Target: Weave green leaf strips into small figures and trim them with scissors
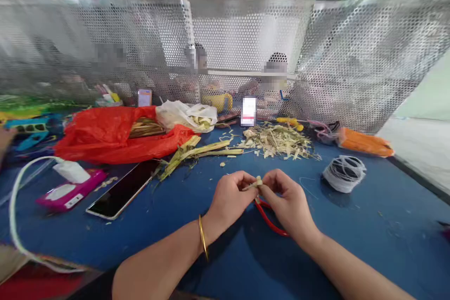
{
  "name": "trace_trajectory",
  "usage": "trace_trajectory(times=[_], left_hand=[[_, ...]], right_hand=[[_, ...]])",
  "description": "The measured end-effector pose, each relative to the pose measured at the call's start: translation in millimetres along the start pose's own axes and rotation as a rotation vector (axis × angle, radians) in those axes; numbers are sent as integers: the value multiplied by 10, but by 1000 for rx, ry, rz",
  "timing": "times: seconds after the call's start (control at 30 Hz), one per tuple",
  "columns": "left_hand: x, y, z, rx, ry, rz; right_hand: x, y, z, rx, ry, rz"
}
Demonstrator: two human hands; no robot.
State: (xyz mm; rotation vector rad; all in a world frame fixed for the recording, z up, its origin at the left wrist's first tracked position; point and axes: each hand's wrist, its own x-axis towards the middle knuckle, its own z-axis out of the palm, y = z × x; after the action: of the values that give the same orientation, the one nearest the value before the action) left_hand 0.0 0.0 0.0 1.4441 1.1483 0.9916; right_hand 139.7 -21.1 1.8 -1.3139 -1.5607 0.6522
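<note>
My left hand [228, 199] and my right hand [290, 204] meet above the blue table [183, 243], fingertips pinched together. Between them is a small pale piece of dried plant strip [259, 181], its lower part hidden by my fingers. Red-handled scissors [270, 223] show below, partly behind my right hand; whether they lie on the table or touch that hand I cannot tell. Beyond my hands is a heap of pale plant shreds [281, 141]. Left of the heap, longer yellowish stalks [186, 154] lie beside a red plastic bag [101, 131].
A dark-screened phone [123, 190] and a magenta power strip [72, 192] with a white cable lie at left. To the right are a spool of white thread [344, 173] and an orange packet [365, 142]. A perforated metal screen [246, 28] stands behind, with people beyond it.
</note>
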Motion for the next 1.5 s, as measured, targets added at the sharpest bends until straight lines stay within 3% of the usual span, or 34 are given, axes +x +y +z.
trace_trajectory(times=[0.17, 0.3, 0.57, 0.77, 1.1, 1.37, 1.5], left_hand=[[-17, 88, -36, -207, -130, -129], [-26, 115, -82, -252, -209, -225], [13, 84, -125, -302, -187, -231], [29, 72, -134, -283, -249, -206], [-1, 84, -119, -267, -281, -240], [-14, 84, -108, -225, -350, -302], [-23, 51, -78, -226, -396, -256]], right_hand=[[-24, -14, -35, -58, -25, -73], [-22, -4, -69, -93, -18, -55], [17, -42, -98, 187, -148, 119], [53, -22, -145, 233, -201, 177], [88, -4, -148, 187, -193, 161], [104, -75, -152, 264, -189, 305], [74, -32, -92, 375, -200, 394]])
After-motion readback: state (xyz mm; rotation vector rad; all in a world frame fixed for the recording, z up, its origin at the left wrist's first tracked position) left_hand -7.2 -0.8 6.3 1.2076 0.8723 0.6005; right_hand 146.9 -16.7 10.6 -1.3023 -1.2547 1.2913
